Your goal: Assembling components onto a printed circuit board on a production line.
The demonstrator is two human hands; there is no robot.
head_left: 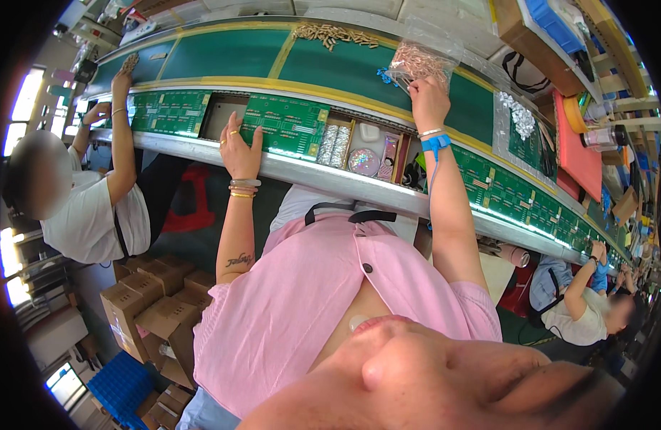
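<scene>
A green circuit board [286,123] with small parts on it lies on the near rail of the bench in front of me. My left hand [239,149] is at its left edge, fingers spread apart, the thumb lying over the board. Farther right, my right hand [429,100] reaches to the near side of a clear plastic bag [420,61] filled with small copper-coloured parts. Its fingers are drawn together; whatever is between them is too small to make out. A blue wrist strap with a cord is around my right wrist. Small blue parts [385,74] sit beside the bag.
Tan cylindrical parts [335,36] are piled at the far side. An open drawer [359,147] holds silvery strips and a round glittery case. More boards [171,112] line the rail on both sides. A bag of whitish parts [515,115] lies right. Co-workers sit left and right.
</scene>
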